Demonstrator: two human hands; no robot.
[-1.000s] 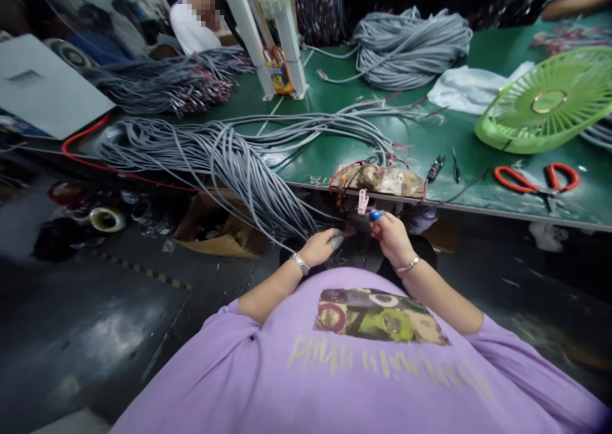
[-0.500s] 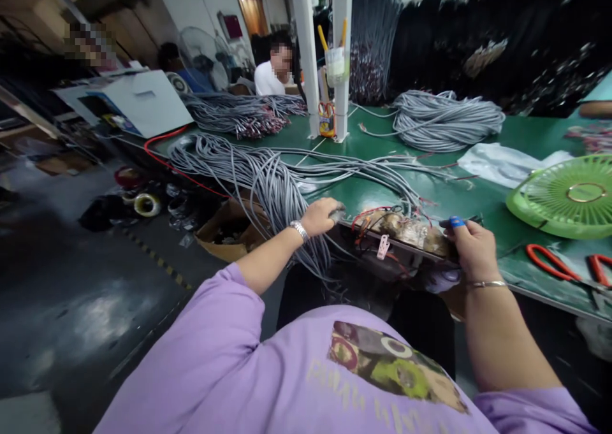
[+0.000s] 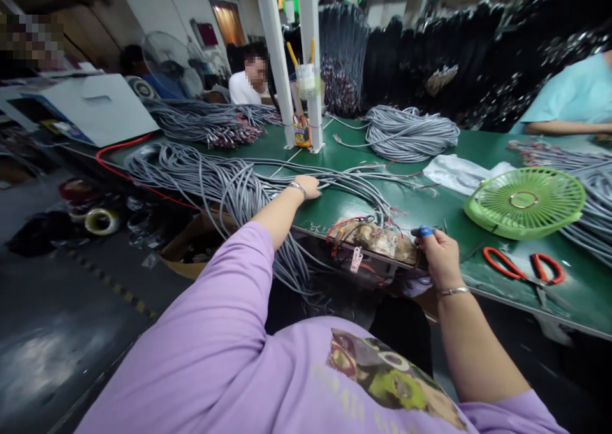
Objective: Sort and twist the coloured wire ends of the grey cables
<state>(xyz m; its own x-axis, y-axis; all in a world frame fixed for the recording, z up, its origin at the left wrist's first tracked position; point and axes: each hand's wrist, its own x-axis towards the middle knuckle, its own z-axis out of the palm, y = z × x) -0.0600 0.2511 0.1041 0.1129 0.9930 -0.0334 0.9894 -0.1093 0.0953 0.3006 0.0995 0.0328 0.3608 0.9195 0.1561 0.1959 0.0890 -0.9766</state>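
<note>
My left hand (image 3: 308, 187) is stretched forward over the grey cables (image 3: 342, 178) that run across the green table. Its fingers bend down among the strands and are mostly hidden, so a grip cannot be made out. Blue tape wraps the thumb of my right hand (image 3: 440, 255), which is closed at the table's front edge around something dark and thin, too small to name. Just left of it lies a stained, brownish work block (image 3: 375, 238) with red and dark wires about it. A pale pink clip (image 3: 356, 259) hangs at its front. Cable ends reach the block's back edge.
A large grey cable bundle (image 3: 248, 195) drapes over the front edge. Red-handled scissors (image 3: 521, 268) and a green fan (image 3: 526, 201) lie to the right. White posts (image 3: 313, 122) rise midtable, near a coiled bundle (image 3: 411, 133). Co-workers sit beyond the table and at far right.
My left hand has moved forward from the table's front edge onto the cables. My right hand stays beside the block. The whole view has swung to the right.
</note>
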